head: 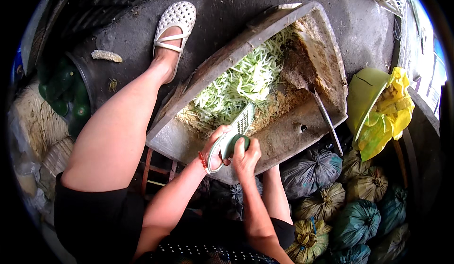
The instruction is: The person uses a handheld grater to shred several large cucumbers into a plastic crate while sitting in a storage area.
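Observation:
My left hand [217, 150] grips the looped handle of a pale green hand grater [243, 120], its far end tilted down to a heap of shredded green vegetable [244, 76]. In my right hand [247, 156] is a dark green piece of vegetable [238, 144], which lies against the near part of the grater. The fingers hide much of that piece. Beneath both hands spreads a large worn trough [212, 62] with brownish meal [280, 108] under the shreds. A metal scoop or shovel [301, 65] rests in its right end, the handle [327, 118] leaning over the near rim.
Dark green gourd-like vegetables [67, 90] fill a container at left. A corn cob [106, 55] lies on the floor near my shoe [177, 19]. On the right stand a yellow-green bucket [365, 90] with a yellow bag [393, 111] and several tied plastic sacks [356, 221].

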`<state>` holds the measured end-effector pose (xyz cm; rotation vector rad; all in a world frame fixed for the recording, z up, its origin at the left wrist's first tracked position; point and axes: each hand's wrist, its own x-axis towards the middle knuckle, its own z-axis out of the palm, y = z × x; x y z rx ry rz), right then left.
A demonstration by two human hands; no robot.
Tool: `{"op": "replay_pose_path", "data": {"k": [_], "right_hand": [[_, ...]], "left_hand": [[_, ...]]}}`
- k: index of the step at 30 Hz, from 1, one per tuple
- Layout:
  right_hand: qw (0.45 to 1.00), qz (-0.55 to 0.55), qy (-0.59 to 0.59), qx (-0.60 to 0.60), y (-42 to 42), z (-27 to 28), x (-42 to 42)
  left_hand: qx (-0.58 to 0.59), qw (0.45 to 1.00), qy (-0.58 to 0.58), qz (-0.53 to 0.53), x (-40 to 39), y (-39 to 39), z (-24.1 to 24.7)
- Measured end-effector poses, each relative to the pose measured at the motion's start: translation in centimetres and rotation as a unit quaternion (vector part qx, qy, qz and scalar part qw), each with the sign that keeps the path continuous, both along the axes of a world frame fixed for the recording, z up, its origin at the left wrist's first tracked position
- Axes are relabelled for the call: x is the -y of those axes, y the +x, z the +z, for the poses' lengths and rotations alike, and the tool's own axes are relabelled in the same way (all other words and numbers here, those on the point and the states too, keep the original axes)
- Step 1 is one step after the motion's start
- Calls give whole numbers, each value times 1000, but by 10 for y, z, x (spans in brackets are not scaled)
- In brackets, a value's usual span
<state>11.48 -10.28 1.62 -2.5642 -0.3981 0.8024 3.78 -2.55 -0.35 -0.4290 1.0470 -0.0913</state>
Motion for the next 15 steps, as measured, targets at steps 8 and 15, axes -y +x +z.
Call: {"op": "replay_pose_path", "data": {"k": [8, 15], "right_hand": [[995, -11, -90, 48, 52, -65, -8], [993, 13, -100, 63, 10, -29, -17]], "left_hand": [[47, 998, -8, -46, -9, 1, 4], [46, 999, -24, 3, -5, -5, 4]]}}
